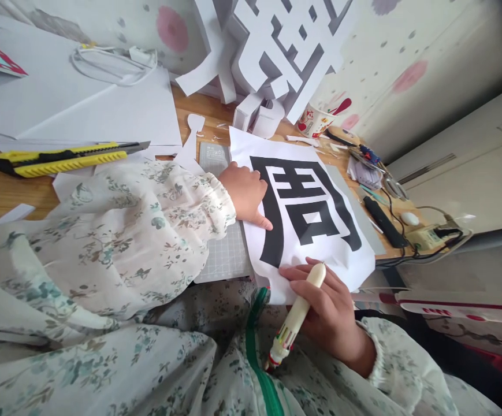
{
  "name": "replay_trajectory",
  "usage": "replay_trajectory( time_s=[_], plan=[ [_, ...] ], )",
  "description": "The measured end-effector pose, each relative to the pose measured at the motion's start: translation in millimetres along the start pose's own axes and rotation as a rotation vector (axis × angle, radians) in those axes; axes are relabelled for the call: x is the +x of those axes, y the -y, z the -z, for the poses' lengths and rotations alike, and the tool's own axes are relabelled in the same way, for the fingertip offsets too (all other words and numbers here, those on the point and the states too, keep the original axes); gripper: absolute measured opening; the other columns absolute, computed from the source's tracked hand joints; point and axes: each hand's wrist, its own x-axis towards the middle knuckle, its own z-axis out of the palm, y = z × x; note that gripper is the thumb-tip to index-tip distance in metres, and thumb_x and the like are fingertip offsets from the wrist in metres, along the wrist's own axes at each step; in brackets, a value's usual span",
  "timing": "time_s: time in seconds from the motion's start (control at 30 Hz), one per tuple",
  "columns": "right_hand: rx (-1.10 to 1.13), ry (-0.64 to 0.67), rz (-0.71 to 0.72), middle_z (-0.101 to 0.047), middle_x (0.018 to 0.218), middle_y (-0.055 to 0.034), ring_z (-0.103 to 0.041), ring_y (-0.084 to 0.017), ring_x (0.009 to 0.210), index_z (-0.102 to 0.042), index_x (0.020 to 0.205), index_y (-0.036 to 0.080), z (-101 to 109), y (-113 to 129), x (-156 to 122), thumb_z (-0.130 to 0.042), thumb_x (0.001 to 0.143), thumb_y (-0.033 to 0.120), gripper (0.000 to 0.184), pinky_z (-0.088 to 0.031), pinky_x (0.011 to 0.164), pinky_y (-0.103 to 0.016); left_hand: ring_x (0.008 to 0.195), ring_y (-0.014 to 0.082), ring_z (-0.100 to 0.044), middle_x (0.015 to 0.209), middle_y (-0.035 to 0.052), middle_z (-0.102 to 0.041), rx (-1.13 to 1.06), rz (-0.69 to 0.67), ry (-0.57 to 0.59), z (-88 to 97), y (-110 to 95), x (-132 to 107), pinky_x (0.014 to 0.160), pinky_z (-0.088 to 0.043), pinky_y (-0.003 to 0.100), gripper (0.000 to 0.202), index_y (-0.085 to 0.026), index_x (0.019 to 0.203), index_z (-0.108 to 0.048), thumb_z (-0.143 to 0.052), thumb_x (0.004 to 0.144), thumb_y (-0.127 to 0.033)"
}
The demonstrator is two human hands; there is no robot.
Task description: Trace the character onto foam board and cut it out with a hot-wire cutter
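A white paper sheet printed with a large black character lies on a grey cutting mat on the wooden table. My left hand presses down on the sheet's left edge, fingers curled and fingertips on the paper. My right hand is closed around a thick cream multi-colour pen, whose tip touches the sheet's near edge. Both arms wear floral sleeves.
A yellow utility knife lies at the left on white boards. Large white cut-out characters stand at the back. A paper cup, tools, cables and a white mouse crowd the right side.
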Motion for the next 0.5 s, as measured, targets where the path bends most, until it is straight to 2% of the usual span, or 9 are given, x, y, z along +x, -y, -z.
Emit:
replay_trajectory(
  time_s=[0.13, 0.27, 0.4, 0.5],
  plan=[
    [-0.067, 0.076, 0.041, -0.074, 0.122, -0.0106, -0.072, -0.031, 0.107, -0.049, 0.112, 0.028, 5, 5, -4, -0.067, 0.074, 0.007, 0.046, -0.052, 0.096, -0.056, 0.118, 0.0395, -0.053, 0.133, 0.0188, -0.057, 0.012, -0.014, 0.002, -1.7, 1, 0, 0.101, -0.032, 0.049, 0.089, -0.018, 0.131, -0.057, -0.057, 0.073, -0.085],
    [-0.046, 0.138, 0.030, -0.070, 0.129, -0.0142, -0.068, -0.032, 0.116, -0.049, 0.111, 0.026, 9, 12, -5, -0.070, 0.077, 0.020, 0.041, -0.050, 0.099, -0.057, 0.124, 0.0403, -0.050, 0.141, 0.0208, -0.052, 0.037, -0.022, 0.004, -1.8, 1, -1, 0.101, -0.033, 0.049, 0.091, -0.022, 0.139, -0.052, -0.058, 0.072, -0.084],
    [0.004, 0.052, 0.053, -0.068, 0.132, -0.0166, -0.065, -0.031, 0.121, -0.045, 0.113, 0.025, 22, 11, -6, -0.073, 0.081, 0.034, 0.044, -0.045, 0.106, -0.057, 0.126, 0.0422, -0.049, 0.145, 0.0259, -0.048, 0.079, -0.040, 0.015, 1.1, 1, -3, 0.101, -0.036, 0.052, 0.094, -0.019, 0.142, -0.051, -0.058, 0.074, -0.082],
    [0.028, 0.017, 0.036, -0.066, 0.134, -0.0174, -0.062, -0.031, 0.124, -0.041, 0.118, 0.024, 38, -1, 1, -0.073, 0.082, 0.041, 0.051, -0.043, 0.108, -0.057, 0.129, 0.0436, -0.048, 0.148, 0.0255, -0.045, 0.107, -0.053, 0.039, 4.9, 1, -3, 0.101, -0.036, 0.055, 0.092, -0.025, 0.148, -0.046, -0.058, 0.076, -0.081]
  ],
)
